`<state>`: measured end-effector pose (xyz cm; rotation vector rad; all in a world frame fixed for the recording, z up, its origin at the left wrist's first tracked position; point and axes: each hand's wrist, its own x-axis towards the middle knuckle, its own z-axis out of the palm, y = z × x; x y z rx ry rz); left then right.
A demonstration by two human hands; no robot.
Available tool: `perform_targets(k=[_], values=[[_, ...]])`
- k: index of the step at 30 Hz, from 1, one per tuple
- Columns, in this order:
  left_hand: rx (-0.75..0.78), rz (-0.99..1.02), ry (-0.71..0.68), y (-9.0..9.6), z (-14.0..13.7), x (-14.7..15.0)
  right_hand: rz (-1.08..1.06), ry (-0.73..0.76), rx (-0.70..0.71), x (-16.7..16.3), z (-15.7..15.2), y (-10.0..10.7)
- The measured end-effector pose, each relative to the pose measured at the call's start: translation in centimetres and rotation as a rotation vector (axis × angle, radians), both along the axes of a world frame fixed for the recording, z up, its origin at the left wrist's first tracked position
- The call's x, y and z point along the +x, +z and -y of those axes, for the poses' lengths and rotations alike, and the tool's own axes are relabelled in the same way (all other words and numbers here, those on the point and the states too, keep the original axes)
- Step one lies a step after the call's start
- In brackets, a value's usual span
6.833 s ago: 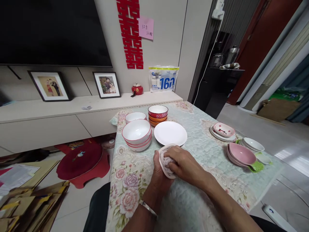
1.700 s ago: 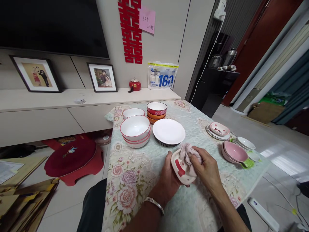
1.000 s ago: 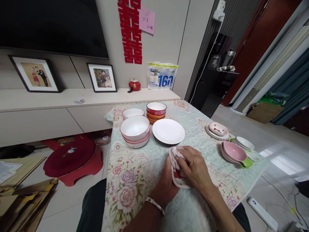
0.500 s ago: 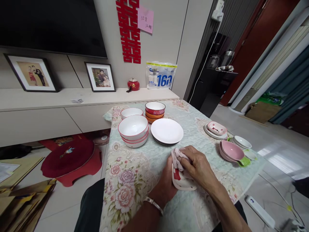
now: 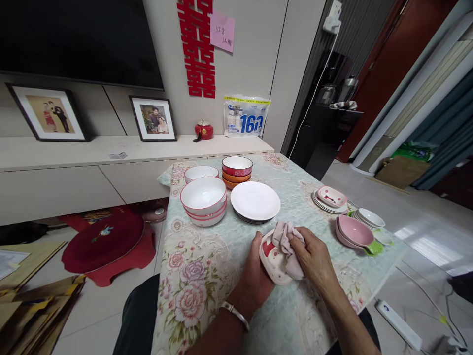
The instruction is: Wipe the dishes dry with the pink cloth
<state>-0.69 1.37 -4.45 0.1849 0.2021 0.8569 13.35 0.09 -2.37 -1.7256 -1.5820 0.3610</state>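
Note:
My left hand [image 5: 254, 276] grips the left edge of a small white dish [image 5: 275, 264] with a red pattern, held tilted above the table's near part. In my right hand [image 5: 314, 254] a pale pink cloth [image 5: 286, 244] is bunched, pressed against the dish's face and right rim. The cloth and fingers hide part of the dish. Just beyond my hands lies a stack of white plates [image 5: 255, 199]. To its left stand stacked white bowls [image 5: 204, 196] with red rims.
Behind the plates are stacked red and orange bowls [image 5: 237, 167]. On the table's right side are a patterned pink dish [image 5: 331, 196] on plates, pink bowls [image 5: 355, 230] and small white bowls [image 5: 371, 217]. A red stool [image 5: 111, 241] stands left of the flowered tablecloth [image 5: 195, 276].
The dish has turned and tilted in my left hand, showing more of its face. My right hand has moved the cloth to the right and slightly down across it.

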Motion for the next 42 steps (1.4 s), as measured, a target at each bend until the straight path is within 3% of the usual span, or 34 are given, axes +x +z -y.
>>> perform_targets(k=[4, 11, 14, 20, 27, 34, 37, 42], values=[[-0.015, -0.025, -0.019, 0.4, 0.2, 0.0, 0.109, 0.022, 0.017, -0.9, -0.1, 0.6], [-0.014, -0.052, -0.004, 0.4, 0.2, -0.3, 0.312, 0.224, 0.101, -4.0, 0.2, 2.9], [-0.007, -0.083, 0.006, 0.5, 0.2, -0.3, 0.263, 0.250, 0.035, -3.0, 0.0, 3.1], [-0.018, -0.115, -0.016, 0.6, 0.1, -0.3, 0.120, 0.068, -0.036, -0.3, -0.1, 2.2], [0.006, -0.114, -0.037, 0.3, 0.3, -0.4, 0.169, 0.293, -0.029, -1.6, -0.1, 2.7], [-0.059, -0.154, 0.005, 0.6, 0.1, -0.6, -0.103, -0.009, 0.002, 0.5, -0.3, 0.8], [-0.083, -0.063, 0.008, 0.8, 0.0, -0.5, -0.156, -0.028, -0.042, 0.4, 0.3, 0.2], [-0.025, -0.048, -0.016, 0.4, 0.1, -0.3, -0.063, -0.001, -0.043, 0.1, 0.3, 0.3]])
